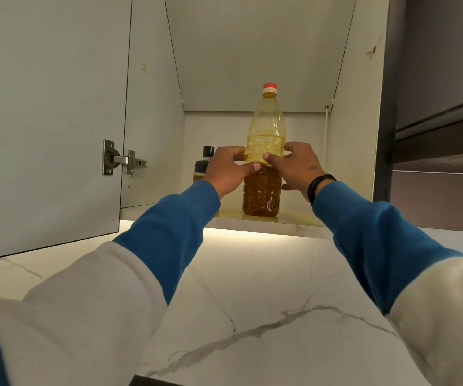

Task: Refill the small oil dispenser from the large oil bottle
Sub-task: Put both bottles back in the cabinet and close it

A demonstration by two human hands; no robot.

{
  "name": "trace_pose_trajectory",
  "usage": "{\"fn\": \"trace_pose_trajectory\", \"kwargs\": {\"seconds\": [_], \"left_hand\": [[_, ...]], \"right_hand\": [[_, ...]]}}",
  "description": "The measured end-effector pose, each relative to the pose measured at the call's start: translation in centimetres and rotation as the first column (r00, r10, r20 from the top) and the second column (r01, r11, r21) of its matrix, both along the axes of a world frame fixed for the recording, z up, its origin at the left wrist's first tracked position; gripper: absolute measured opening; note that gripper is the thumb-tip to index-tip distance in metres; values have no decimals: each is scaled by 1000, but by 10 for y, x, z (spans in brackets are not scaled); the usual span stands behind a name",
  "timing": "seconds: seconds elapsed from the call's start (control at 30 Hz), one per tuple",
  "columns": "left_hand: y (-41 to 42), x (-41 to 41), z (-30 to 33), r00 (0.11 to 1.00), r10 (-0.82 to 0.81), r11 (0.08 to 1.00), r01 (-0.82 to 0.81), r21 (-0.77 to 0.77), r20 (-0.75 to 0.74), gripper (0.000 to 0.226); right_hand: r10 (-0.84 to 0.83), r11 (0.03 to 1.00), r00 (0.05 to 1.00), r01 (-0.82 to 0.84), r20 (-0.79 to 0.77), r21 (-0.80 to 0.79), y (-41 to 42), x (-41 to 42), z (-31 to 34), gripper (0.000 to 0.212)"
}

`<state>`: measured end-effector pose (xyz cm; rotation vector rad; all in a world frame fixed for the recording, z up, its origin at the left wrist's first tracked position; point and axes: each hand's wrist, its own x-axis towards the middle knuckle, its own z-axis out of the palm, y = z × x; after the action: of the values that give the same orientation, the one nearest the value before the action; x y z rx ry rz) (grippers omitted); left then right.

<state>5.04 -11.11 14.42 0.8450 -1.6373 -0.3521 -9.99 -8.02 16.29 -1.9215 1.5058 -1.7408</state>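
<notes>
The large oil bottle, clear plastic with a red cap and oil filling its lower half, stands upright on the shelf of an open wall cabinet. My left hand and my right hand grip its middle from both sides, fingers curled round it. The small oil dispenser, dark glass with a black top, stands just to the left of the bottle, partly hidden behind my left hand.
The cabinet door hangs open to the left with a metal hinge. A lit strip glows under the shelf. Below lies a white marble counter and backsplash. Dark cabinet fronts stand to the right.
</notes>
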Motion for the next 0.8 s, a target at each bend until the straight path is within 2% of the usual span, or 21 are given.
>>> {"fn": "trace_pose_trajectory", "kwargs": {"seconds": [0.1, 0.17, 0.27, 0.43, 0.6, 0.8], "left_hand": [[6, 5, -2, 996, 27, 1000, -27, 7, -86, 64], [15, 11, -3, 987, 30, 999, -31, -10, -155, 63], [38, 23, -4, 964, 6, 1000, -13, -26, -267, 54], [91, 48, -15, 886, -2, 997, -34, -70, -464, 35], [142, 75, -33, 808, 22, 998, -51, -32, -589, 25], [208, 120, -58, 725, 55, 997, -80, -5, -687, 22]], "right_hand": [[-97, 991, 995, 97, 3, -92, 3, 3, -3, 56], [-180, 959, 983, 184, 36, -214, 8, 8, -4, 56], [-165, 907, 982, 189, 95, -376, 21, 20, -3, 43], [36, 871, 996, 7, 78, -491, 53, 58, -5, 21], [231, 840, 973, -215, -31, -499, 97, 104, -18, 25], [175, 795, 932, -325, -319, -512, 156, 156, -30, 32]]}}
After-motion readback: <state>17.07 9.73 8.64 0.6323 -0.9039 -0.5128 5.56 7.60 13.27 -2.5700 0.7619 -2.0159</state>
